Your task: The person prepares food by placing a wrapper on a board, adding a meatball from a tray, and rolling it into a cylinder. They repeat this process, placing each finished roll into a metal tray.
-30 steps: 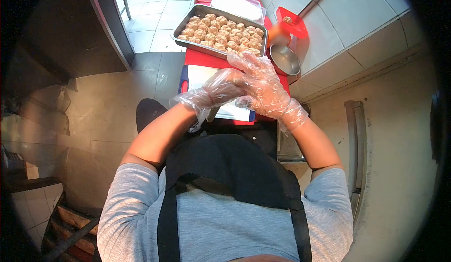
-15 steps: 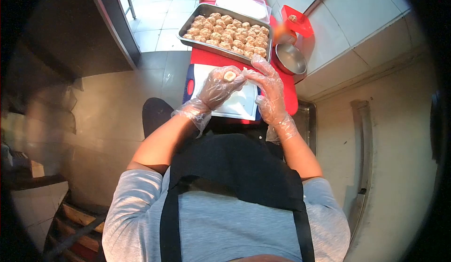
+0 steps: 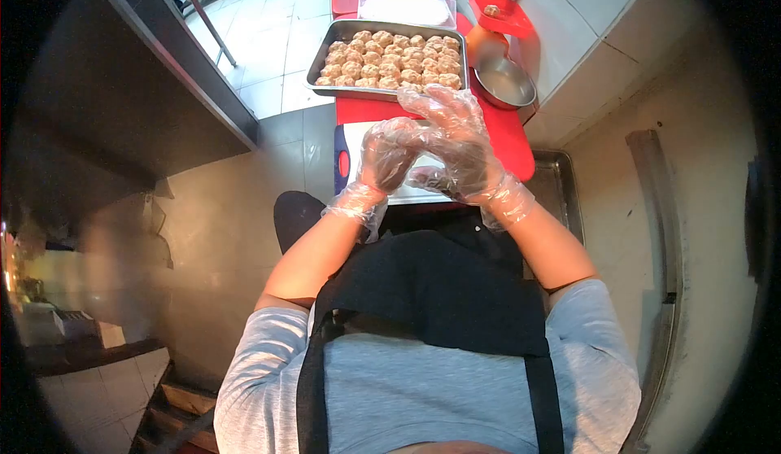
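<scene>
Both hands meet above the white cutting board in the head view, each in a loose clear plastic glove. The left hand is curled with its fingers drawn in. The right hand lies against it, fingers spread and arched over the left fingertips. Whatever sits between the palms is hidden, so whether either hand grips a piece cannot be told.

Just beyond the hands, the metal tray holds rows of shaped dumplings filling nearly all of its floor, so most of the shaping looks done. Past the tray stands a clear container of something white, and to its right a steel bowl sits on the red table.
</scene>
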A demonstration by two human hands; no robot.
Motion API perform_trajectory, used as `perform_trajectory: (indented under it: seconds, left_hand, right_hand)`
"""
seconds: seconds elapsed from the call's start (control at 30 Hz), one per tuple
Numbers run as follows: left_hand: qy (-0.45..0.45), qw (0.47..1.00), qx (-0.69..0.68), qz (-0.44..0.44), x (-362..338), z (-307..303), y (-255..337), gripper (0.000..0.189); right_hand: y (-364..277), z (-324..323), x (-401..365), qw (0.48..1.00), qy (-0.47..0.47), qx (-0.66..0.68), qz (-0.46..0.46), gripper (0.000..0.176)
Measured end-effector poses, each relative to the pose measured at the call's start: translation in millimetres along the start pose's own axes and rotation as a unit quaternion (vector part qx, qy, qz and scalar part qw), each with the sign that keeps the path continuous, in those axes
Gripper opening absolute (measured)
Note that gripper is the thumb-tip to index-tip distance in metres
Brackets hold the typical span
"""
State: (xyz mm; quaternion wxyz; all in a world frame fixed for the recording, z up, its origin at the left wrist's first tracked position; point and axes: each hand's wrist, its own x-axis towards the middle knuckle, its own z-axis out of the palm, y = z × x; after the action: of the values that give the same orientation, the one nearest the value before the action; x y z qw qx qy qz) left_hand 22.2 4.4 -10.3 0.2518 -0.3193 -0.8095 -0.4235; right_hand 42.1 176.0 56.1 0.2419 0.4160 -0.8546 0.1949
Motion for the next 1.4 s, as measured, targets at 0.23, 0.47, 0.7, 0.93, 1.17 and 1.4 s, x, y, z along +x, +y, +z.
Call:
perform_trajectory:
  seconds: [0.23, 0.47, 0.7, 0.93, 1.17, 1.4]
  left_hand:
    - [0.033, 0.995, -0.059, -0.073, -2, 8, -9, 0.013]
    - [0.0, 0.994, -0.089, -0.056, 14, -2, -5, 0.026]
    - [0.024, 0.992, -0.1, -0.076, 18, 11, -11, 0.03]
    - [0.108, 0.823, -0.486, -0.272, -18, -13, -65, 0.019]
    - [-0.056, 0.969, 0.054, -0.235, -77, -48, -106, 0.031]
    - [-0.281, 0.944, 0.166, -0.051, -53, 42, -90, 0.049]
  right_hand:
    - [-3, 13, 8, 1.0, 0.012, -0.001, -0.012, 0.048]
    - [31, 1, 19, 0.998, -0.045, 0.029, -0.029, 0.039]
    - [17, 1, 14, 0.999, -0.046, 0.014, -0.019, 0.04]
    - [68, -3, -12, 0.939, 0.193, 0.257, 0.123, 0.042]
    - [120, 60, -118, 0.984, -0.061, 0.067, 0.153, 0.042]
    - [95, 128, -97, 0.97, -0.161, 0.049, 0.177, 0.048]
